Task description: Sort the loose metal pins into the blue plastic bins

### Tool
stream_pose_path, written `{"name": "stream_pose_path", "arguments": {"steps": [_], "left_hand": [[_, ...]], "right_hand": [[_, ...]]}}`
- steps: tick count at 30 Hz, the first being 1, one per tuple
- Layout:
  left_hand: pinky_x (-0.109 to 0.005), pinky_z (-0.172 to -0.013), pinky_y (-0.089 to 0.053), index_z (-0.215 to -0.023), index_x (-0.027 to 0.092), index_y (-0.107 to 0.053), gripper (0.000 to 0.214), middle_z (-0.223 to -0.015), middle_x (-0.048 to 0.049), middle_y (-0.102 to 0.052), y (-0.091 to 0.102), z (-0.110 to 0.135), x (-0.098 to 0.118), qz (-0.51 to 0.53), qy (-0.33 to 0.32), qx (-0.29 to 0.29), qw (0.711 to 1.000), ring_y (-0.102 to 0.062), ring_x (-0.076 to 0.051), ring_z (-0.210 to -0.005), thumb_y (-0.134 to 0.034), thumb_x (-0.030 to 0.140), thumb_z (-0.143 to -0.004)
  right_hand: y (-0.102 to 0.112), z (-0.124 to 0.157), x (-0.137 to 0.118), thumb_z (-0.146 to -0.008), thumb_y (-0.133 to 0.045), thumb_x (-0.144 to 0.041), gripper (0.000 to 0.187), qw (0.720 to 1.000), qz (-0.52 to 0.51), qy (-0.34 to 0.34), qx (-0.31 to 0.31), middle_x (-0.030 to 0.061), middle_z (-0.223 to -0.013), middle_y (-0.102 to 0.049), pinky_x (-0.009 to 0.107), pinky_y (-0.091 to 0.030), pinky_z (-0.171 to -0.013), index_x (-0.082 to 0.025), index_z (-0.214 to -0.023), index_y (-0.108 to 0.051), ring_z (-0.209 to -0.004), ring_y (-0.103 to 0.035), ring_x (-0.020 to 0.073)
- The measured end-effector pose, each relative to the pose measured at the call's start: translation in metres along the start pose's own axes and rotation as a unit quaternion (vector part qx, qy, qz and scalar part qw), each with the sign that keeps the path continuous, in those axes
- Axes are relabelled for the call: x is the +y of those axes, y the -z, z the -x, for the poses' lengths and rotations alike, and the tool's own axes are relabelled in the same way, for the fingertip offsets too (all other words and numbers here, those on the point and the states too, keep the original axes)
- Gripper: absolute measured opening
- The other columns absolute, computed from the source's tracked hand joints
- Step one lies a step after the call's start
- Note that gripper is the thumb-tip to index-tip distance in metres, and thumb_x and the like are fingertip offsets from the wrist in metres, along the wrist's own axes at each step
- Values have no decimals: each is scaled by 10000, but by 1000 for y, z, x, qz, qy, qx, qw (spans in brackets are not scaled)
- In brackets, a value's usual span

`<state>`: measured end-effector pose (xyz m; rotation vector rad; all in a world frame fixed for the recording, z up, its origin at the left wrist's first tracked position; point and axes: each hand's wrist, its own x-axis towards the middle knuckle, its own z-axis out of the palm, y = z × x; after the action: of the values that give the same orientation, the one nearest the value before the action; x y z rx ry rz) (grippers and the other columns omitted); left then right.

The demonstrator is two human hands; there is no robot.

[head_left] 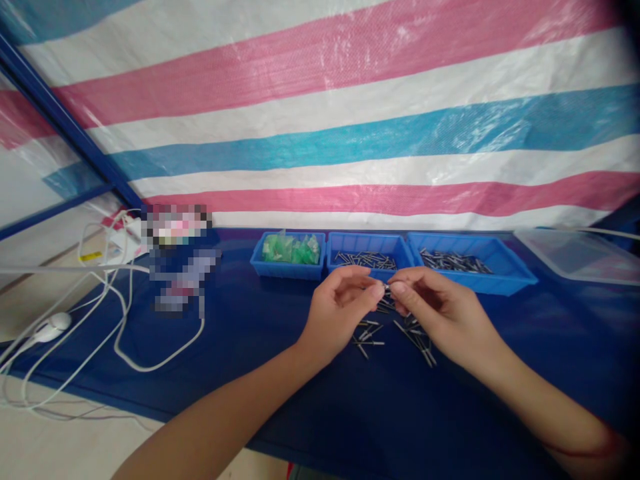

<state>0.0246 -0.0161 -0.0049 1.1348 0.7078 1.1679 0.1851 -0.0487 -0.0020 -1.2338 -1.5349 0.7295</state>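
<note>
Pin point(385, 287) lies pinched between our left hand point(340, 307) and right hand point(440, 310), long axis 9-to-3 o'clock, loose pins point(395, 333) just below at 6.

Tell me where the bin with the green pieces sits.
The green-piece bin is the leftmost of three blue bins at the table's back edge, beside the middle bin and beyond the left hand.

My blue table point(260, 347) carries three blue bins point(370, 252) along its far edge, loose metal pins point(400, 333) mid-table, white cables point(125, 320) at the left edge, a clear lid point(575, 257) far right.
</note>
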Motion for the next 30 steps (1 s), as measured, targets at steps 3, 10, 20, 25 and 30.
{"name": "stream_pose_path", "arguments": {"steps": [3, 10, 20, 25, 30], "left_hand": [[-252, -639, -514, -851, 155, -628, 307, -802, -22, -700, 0, -1, 0, -9, -24, 19, 999, -607, -99, -628, -786, 352, -676], [-298, -777, -532, -843, 154, -665, 233, -893, -55, -735, 1, 0, 1, -27, -45, 4, 999, -675, -150, -776, -772, 307, -703], [-288, -768, -535, -840, 153, -703, 169, -873, -54, -726, 3, -1, -1, -83, -69, 10, 994, -670, -155, -784, -694, 313, -785], [-282, -786, -512, -849, 158, -700, 168, -868, -45, -712, 5, -1, 0, -108, -69, 8, 992, -653, -158, -807, -682, 315, -793], [-268, -748, -498, -882, 153, -687, 181, -836, -38, -687, 4, 0, -1, -130, -56, -18, 990, -627, -153, -782, -675, 312, -797]], "right_hand": [[-5, 0, -1, -865, -565, -462, 253, 998, -50, -35, -8, -6, -618, -548, 263, -455, -560, -212, -846, -599, -575, -519, 128], [-16, 6, 0, -838, -599, -476, 278, 969, -212, -127, -16, -4, -633, -551, 261, -435, -570, -204, -781, -597, -577, -489, 117], [-19, 6, -2, -830, -597, -492, 310, 963, -219, -148, -56, 16, -706, -572, 276, -450, -581, -189, -765, -616, -605, -513, 123], [-15, 6, -1, -832, -611, -461, 272, 972, -193, -128, -37, 4, -650, -553, 268, -452, -590, -189, -835, -618, -594, -507, 121], [-9, 3, -4, -846, -601, -424, 223, 988, -136, -75, -9, -22, -606, -520, 255, -437, -566, -203, -873, -592, -563, -499, 116]]}}
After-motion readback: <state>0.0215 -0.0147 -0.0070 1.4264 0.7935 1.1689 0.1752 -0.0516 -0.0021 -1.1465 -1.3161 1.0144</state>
